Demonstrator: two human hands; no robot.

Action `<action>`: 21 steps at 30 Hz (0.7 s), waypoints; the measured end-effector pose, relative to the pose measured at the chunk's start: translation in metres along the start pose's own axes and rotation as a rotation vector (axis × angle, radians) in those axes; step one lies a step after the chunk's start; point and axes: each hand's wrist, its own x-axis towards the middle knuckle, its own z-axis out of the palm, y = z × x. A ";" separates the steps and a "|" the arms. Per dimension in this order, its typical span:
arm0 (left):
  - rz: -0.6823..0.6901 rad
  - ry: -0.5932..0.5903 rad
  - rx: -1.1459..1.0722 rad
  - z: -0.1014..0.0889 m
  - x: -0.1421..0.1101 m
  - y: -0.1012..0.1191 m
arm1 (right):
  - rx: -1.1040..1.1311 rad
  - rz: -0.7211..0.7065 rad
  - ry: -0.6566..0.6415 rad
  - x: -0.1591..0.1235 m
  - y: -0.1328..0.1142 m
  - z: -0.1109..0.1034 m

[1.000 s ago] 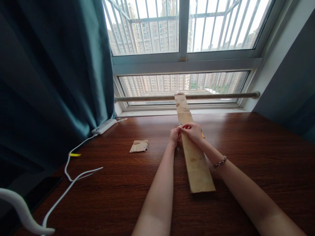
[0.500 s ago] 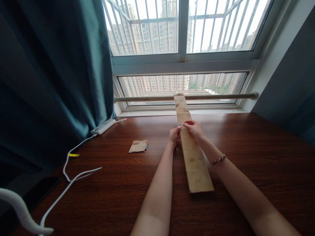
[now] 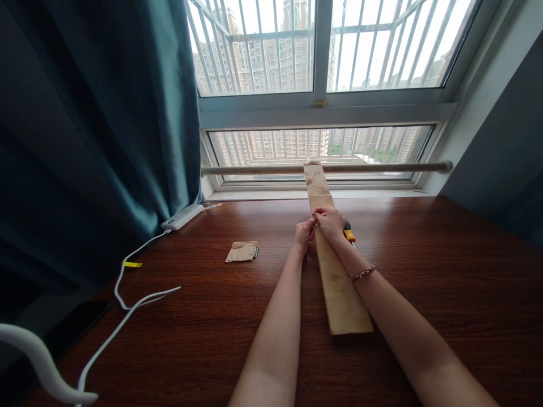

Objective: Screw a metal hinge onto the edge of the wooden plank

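A long pale wooden board (image 3: 345, 305) runs away from me across the table, its far end near the window rail. At its left edge my left hand (image 3: 304, 235) is closed, thumb and fingers pinched on a small metal piece that my fingers mostly hide. My right hand (image 3: 331, 221) lies over the board, its fingertips pinched together against the left fingertips; anything between them is too small to make out. Just right of that hand lies a screwdriver (image 3: 349, 233) with a yellow and black handle, partly covered by the hand.
On the dark wooden table (image 3: 203, 328), a small flat tan piece (image 3: 241, 251) with a metal part on its edge lies left of my arms. A white power strip (image 3: 183, 217) and white cable (image 3: 123, 325) are farther left, beside the blue curtain (image 3: 169, 113). A rail (image 3: 382, 168) crosses the window.
My right hand has shifted left over the board so that its fingertips meet the left ones. The metal piece is now mostly covered, and the screwdriver has come into view.
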 end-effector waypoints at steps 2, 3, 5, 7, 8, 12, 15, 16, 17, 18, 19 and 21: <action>0.003 0.003 -0.001 0.001 -0.001 0.001 | -0.005 -0.014 -0.011 0.000 0.000 0.001; 0.005 0.007 0.000 0.001 -0.001 0.001 | -0.011 -0.017 -0.018 0.000 0.000 0.001; 0.007 0.018 0.000 0.002 -0.002 0.002 | -0.023 -0.016 -0.026 0.001 0.000 0.001; 0.005 0.025 -0.001 0.004 -0.004 0.003 | -0.020 -0.017 -0.023 0.000 -0.001 0.001; 0.005 0.026 -0.004 0.004 -0.004 0.003 | -0.013 -0.022 -0.019 0.000 -0.001 0.001; 0.005 0.023 -0.011 0.004 -0.004 0.003 | 0.022 -0.032 -0.023 0.003 0.001 0.002; 0.001 0.022 -0.009 0.003 -0.002 0.001 | 0.108 -0.053 -0.100 0.011 0.009 0.003; -0.003 0.024 -0.009 0.002 -0.002 0.000 | 0.151 -0.066 -0.135 0.014 0.013 0.003; -0.007 0.025 -0.009 0.002 -0.002 0.000 | 0.194 -0.077 -0.167 0.017 0.016 0.004; -0.009 0.026 -0.009 0.002 -0.001 -0.001 | 0.231 -0.084 -0.191 0.020 0.020 0.005; -0.010 0.027 -0.009 0.001 -0.001 -0.001 | 0.258 -0.083 -0.204 0.023 0.023 0.006; -0.008 0.025 -0.010 0.001 -0.001 -0.002 | 0.279 -0.069 -0.198 0.025 0.026 0.008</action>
